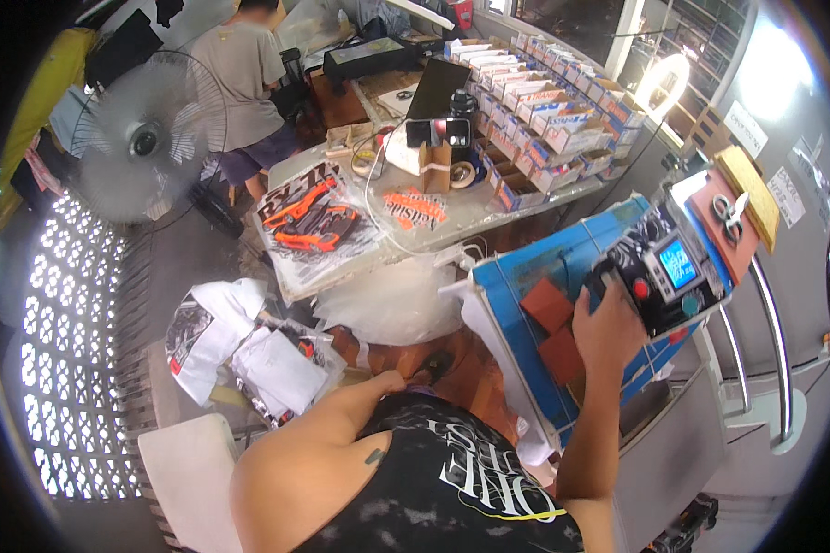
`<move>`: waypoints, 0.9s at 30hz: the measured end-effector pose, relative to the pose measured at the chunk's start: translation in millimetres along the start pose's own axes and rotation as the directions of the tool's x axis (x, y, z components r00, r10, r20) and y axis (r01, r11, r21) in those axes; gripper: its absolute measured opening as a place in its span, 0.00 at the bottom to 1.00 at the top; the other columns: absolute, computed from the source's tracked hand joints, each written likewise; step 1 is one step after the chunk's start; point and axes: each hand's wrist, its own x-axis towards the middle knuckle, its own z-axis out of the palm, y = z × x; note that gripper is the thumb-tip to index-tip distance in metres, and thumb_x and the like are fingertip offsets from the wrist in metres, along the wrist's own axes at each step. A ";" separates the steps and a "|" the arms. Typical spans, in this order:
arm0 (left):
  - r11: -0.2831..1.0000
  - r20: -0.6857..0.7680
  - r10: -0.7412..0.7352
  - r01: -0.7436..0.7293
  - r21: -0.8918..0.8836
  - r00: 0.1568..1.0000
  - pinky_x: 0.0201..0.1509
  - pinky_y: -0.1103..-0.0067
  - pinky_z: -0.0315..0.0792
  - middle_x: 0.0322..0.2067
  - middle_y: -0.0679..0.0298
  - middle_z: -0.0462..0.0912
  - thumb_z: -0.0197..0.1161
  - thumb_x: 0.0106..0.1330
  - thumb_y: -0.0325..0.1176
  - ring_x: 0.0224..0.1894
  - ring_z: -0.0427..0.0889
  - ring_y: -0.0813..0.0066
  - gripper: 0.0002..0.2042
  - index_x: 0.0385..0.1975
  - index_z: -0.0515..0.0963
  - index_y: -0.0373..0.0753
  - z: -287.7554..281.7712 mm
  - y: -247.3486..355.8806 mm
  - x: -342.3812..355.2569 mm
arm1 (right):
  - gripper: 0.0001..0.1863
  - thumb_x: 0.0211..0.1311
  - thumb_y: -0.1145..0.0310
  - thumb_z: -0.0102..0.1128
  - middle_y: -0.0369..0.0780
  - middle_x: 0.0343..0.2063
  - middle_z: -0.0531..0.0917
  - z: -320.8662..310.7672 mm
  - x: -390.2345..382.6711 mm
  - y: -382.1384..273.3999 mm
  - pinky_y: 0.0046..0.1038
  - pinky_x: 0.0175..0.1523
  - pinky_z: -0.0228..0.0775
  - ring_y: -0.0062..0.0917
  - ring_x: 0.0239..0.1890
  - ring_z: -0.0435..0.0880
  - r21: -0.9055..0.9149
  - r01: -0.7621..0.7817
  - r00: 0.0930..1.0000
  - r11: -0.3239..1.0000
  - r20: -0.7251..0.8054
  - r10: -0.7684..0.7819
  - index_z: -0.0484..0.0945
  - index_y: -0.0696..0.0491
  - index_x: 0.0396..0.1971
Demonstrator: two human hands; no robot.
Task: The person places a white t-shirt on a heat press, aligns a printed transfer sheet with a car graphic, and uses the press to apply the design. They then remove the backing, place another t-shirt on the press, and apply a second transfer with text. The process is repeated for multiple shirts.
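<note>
My right hand [609, 329] reaches forward to a heat press machine on the right, its fingers closed about a black handle [600, 279] beside the control box. That control box [666, 276] has a lit blue screen, a red button and a green button. Under and left of my right hand, two reddish-brown square pads [548, 307] lie on a blue board [516, 276]. My left arm bends in front of my body; the left hand [392, 380] is low near my black shirt, its fingers hidden.
Scissors [729, 219] lie atop the machine. Ahead, a table [415, 238] bears a printed car shirt [309, 217], tape rolls, a phone [438, 132] and stacked cardboard boxes [549, 111]. Bagged garments [281, 369] are at left, near a chair [189, 475]. A fan [145, 140] and another person [240, 88] are beyond.
</note>
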 end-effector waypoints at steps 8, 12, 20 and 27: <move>0.960 0.084 0.277 -0.279 0.018 0.957 0.56 0.56 0.74 0.62 0.50 0.73 0.72 0.50 0.40 0.60 0.76 0.47 0.39 0.67 0.68 0.42 -223.1 -38.3 -105.2 | 0.18 0.62 0.53 0.63 0.46 0.26 0.84 -6.6 12.0 -8.9 0.41 0.34 0.77 0.43 0.30 0.86 -0.140 0.011 0.993 0.990 0.121 0.007 0.76 0.54 0.34; 0.736 -0.233 0.677 -0.653 0.181 0.698 0.72 0.48 0.55 0.76 0.47 0.48 0.84 0.30 0.44 0.77 0.51 0.51 0.69 0.77 0.44 0.41 -254.3 -39.7 -162.7 | 0.18 0.60 0.55 0.66 0.47 0.29 0.85 -4.8 15.1 -15.0 0.43 0.37 0.76 0.45 0.32 0.86 -0.159 -0.067 0.991 0.985 0.100 0.084 0.78 0.56 0.38; 0.396 -0.183 0.847 -0.821 -0.411 0.499 0.79 0.55 0.42 0.74 0.44 0.50 0.82 0.38 0.46 0.78 0.46 0.48 0.61 0.74 0.51 0.33 -259.1 -51.5 -100.0 | 0.16 0.56 0.55 0.70 0.43 0.23 0.83 9.1 14.0 -19.5 0.43 0.32 0.75 0.43 0.26 0.84 -0.195 -0.201 0.978 0.960 0.018 0.209 0.77 0.51 0.27; 0.242 -0.235 0.927 -0.943 -0.227 0.294 0.76 0.57 0.52 0.71 0.34 0.51 0.75 0.46 0.50 0.75 0.52 0.39 0.55 0.71 0.54 0.29 -272.9 -14.9 -89.9 | 0.15 0.51 0.55 0.70 0.41 0.20 0.81 10.5 7.0 -11.0 0.41 0.32 0.75 0.40 0.24 0.83 -0.094 -0.165 0.986 0.982 -0.044 0.161 0.76 0.49 0.24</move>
